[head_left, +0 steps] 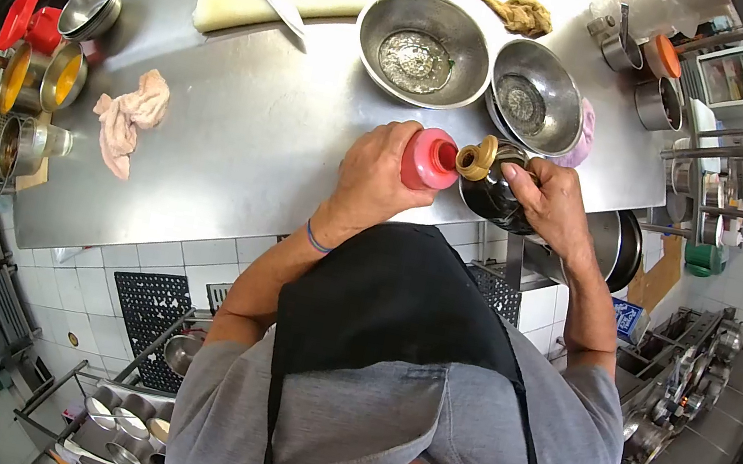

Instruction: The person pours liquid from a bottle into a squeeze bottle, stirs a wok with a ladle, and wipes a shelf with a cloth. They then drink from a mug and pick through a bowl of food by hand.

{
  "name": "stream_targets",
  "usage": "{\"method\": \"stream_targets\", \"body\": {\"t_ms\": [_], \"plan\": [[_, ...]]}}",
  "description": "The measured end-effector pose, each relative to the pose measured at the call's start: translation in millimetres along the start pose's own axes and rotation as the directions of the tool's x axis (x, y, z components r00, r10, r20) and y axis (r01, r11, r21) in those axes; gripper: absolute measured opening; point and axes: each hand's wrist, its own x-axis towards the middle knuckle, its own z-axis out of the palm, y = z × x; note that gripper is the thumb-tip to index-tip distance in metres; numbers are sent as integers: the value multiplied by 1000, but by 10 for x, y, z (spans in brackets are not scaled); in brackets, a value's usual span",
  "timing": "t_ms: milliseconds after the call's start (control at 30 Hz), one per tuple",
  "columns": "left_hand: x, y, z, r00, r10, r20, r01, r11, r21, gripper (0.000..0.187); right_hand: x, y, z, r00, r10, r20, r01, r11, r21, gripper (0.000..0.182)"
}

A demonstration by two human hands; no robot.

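We see the pink plastic bottle [428, 160], uncapped, clasped in the left hand [378, 184] over the steel counter [260, 133] edge, neck to the tan spout of a dark glass bottle [490, 188] gripped by the right hand [550, 204]; apparently mid-transfer. Two steel bowls [424, 47] beyond hold only residue.

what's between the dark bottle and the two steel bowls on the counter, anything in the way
Nothing visible. The right hand holds the dark bottle at the counter's near edge, beside the pink bottle in the left hand. Only bare steel counter lies between them and the two bowls.
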Motion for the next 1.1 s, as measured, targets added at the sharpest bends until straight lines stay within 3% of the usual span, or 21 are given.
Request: {"method": "stream_targets", "body": {"t_ms": [500,1100], "plan": [[29,-17,47,1000,4,22,-4,1000,20,68,48,-60,-169,992,47,116,-35,994,-105,56],[104,-89,165,997,17,69,-17,1000,-12,72,-5,-147,-324,990,98,97,-86,989,-116,55]]}}
